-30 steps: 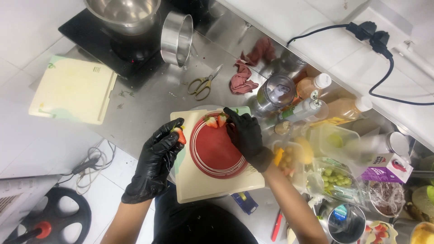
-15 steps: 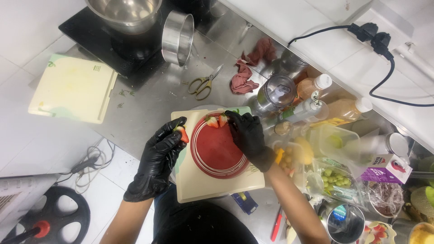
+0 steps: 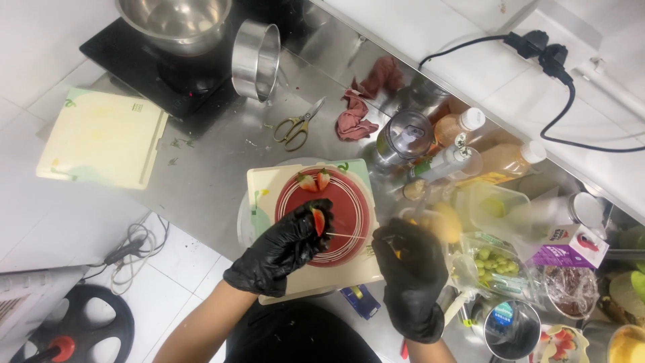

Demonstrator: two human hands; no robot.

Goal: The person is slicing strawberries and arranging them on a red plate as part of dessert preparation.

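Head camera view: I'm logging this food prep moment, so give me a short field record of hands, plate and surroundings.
left hand: black-gloved left hand pinches a strawberry piece on a thin skewer over the plate
right hand: black-gloved right hand is closed at the board's right edge; anything held is hidden
plate: red plate on a pale cutting board
on plate: two strawberry pieces at the far rim
nearby: scissors, red cloth, bottles, metal bowl

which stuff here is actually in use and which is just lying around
In use: left hand holding a strawberry piece on a thin skewer; red plate; two strawberry pieces on it; right hand.

Lying about: scissors, red cloth, metal bowl, spare cutting board.
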